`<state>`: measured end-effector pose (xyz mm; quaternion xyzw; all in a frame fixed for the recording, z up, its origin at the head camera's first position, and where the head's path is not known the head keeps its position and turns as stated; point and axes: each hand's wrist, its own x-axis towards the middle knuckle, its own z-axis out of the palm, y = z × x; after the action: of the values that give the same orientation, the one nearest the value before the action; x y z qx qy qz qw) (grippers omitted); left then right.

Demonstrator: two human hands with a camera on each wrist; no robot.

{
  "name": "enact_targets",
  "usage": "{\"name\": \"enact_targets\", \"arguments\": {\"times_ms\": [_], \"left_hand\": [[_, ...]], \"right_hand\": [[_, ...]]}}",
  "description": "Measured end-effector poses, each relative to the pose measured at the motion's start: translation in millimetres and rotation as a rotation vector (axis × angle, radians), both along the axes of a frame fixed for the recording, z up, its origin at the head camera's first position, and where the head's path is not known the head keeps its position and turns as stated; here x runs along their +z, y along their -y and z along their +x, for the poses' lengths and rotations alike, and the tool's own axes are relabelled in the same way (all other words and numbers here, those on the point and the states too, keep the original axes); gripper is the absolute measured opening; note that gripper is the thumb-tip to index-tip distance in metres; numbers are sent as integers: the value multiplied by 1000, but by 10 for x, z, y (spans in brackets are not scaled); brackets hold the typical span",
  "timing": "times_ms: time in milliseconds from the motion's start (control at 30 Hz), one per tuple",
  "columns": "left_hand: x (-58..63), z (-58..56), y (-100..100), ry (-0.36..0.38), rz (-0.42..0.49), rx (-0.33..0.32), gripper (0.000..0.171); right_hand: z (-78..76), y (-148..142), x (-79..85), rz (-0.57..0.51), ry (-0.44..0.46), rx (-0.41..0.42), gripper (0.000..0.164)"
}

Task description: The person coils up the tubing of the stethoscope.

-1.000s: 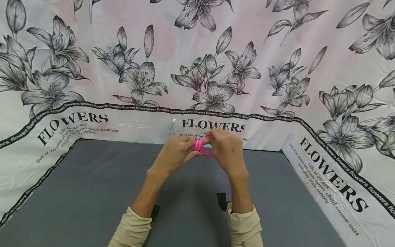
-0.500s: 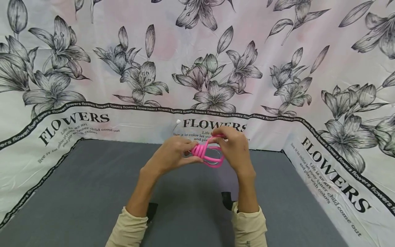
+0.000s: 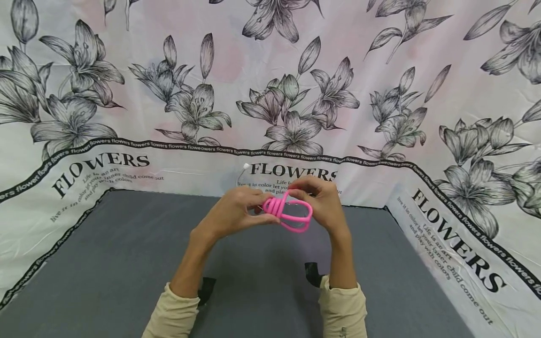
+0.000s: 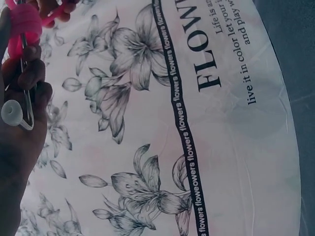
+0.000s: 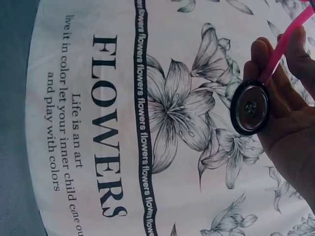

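Observation:
A pink stethoscope (image 3: pixel 297 218) is held up between my two hands, its tube wound in several turns with a loop sticking out to the right. My left hand (image 3: pixel 235 209) grips the wound turns between thumb and fingers. In the left wrist view a metal ear tube with a white ear tip (image 4: pixel 12 113) juts back past the left fingers. My right hand (image 3: pixel 325 206) pinches the tube's free end above the loop. The round chest piece (image 5: pixel 250 108), black-rimmed, hangs by the right palm in the right wrist view. Part of the metal headset is hidden inside the coil.
A grey table (image 3: pixel 127 263) lies below both hands. White cloth (image 3: pixel 190 169) printed with flowers and lettering stands behind it and along both sides. Dark straps (image 3: pixel 313 274) show near the sleeves.
The right hand has drawn away rightward and pulled the pink tube around the bundle, adding to the turns. The loop now shows more openly. The left hand keeps its grip.

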<state>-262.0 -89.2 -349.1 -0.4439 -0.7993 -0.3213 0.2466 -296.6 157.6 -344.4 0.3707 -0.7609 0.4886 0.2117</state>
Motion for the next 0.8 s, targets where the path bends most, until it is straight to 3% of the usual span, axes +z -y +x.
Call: {"name": "enact_targets", "arguments": {"times_ms": [267, 500, 800], "left_hand": [[30, 22, 19, 55, 150, 59, 34], [43, 12, 15, 56, 199, 156, 29], [13, -8, -32, 15, 301, 290, 28]], "right_hand": [[-3, 97, -1, 50, 98, 25, 16], [28, 159, 4, 165, 141, 8, 22], [47, 216, 10, 109, 277, 216, 23]]}}
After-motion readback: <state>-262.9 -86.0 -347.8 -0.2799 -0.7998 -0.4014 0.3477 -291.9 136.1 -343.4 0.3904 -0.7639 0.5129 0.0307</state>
